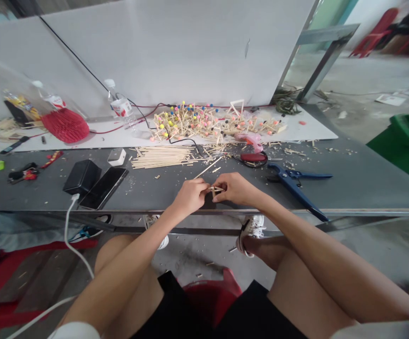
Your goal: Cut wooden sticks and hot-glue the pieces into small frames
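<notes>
My left hand (190, 195) and my right hand (233, 187) meet at the front edge of the grey table (349, 183). Both pinch a small piece made of thin wooden sticks (216, 189) between their fingertips. One longer stick (208, 168) lies on the table just beyond the hands. A loose bundle of plain sticks (162, 156) lies further back to the left. Behind it sits a heap of stick pieces with coloured beads (204, 121).
Blue-handled cutters (296, 184) lie right of my hands. A pink glue gun (250, 139) and a red tool (253, 158) sit behind them. Left are a phone (103, 187) with a white cable, a black box (82, 176) and a white charger (116, 156). A green bin (407, 143) stands right.
</notes>
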Action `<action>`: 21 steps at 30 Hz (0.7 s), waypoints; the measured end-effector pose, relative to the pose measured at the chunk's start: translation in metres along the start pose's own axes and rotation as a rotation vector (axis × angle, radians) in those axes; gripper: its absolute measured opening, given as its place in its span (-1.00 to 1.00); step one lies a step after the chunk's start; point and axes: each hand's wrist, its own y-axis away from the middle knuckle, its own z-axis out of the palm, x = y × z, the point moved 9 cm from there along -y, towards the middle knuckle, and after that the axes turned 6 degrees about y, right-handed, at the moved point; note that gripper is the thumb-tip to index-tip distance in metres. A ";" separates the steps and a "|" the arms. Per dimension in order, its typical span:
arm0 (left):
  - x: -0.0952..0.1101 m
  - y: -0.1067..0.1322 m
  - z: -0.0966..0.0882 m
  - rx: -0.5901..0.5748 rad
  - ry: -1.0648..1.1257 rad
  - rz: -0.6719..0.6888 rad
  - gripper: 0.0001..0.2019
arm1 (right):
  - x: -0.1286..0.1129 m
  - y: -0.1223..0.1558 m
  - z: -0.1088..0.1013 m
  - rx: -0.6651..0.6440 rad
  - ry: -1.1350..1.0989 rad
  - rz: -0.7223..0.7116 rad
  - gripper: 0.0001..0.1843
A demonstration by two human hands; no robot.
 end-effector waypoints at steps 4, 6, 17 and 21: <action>-0.001 0.000 0.001 -0.004 0.003 -0.002 -0.77 | 0.000 0.000 0.000 0.004 -0.015 -0.005 -0.76; -0.001 0.000 0.001 -0.005 0.008 -0.002 -0.77 | 0.000 0.000 0.000 0.006 -0.013 -0.005 -0.76; -0.001 -0.001 0.000 -0.008 0.005 -0.013 -0.77 | -0.001 0.000 0.000 0.010 0.010 -0.015 -0.78; -0.001 -0.001 0.000 -0.008 0.004 -0.016 -0.76 | -0.001 0.000 -0.001 0.007 0.017 -0.012 -0.77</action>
